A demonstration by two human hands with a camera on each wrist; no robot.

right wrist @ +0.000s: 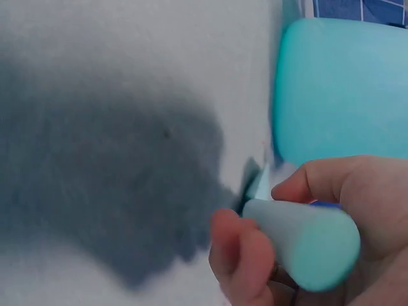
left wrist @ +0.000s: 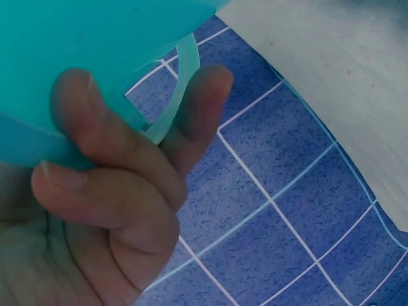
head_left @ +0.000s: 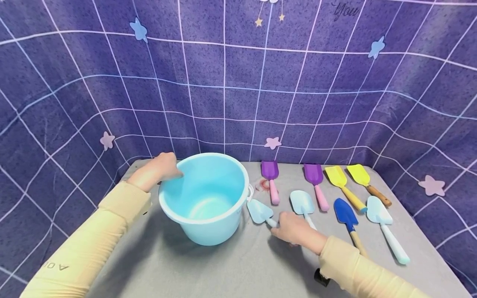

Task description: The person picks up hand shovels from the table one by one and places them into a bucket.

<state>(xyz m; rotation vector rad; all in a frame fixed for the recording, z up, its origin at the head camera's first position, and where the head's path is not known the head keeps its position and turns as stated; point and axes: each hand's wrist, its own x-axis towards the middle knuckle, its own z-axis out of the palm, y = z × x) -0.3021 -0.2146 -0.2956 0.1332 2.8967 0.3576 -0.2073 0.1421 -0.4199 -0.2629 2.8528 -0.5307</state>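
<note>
A light blue bucket (head_left: 208, 227) stands on the grey table, its open top facing up. My left hand (head_left: 164, 166) grips its rim at the far left side; in the left wrist view the fingers (left wrist: 127, 146) bend at the rim, close to a pale handle loop (left wrist: 185, 70). To the right of the bucket, my right hand (head_left: 294, 228) holds a light blue toy shovel (head_left: 259, 211) by its handle. The blade points at the bucket's side, low over the table. In the right wrist view the thick round handle (right wrist: 306, 245) lies between thumb and fingers.
More toy shovels lie to the right: purple ones (head_left: 270, 169) with pink handles, yellow ones (head_left: 336, 176), a dark blue one (head_left: 345, 213) and light blue ones (head_left: 379, 210). One light blue shovel (head_left: 302, 202) lies just behind my right hand. A purple gridded cloth (head_left: 238, 103) hangs behind the table.
</note>
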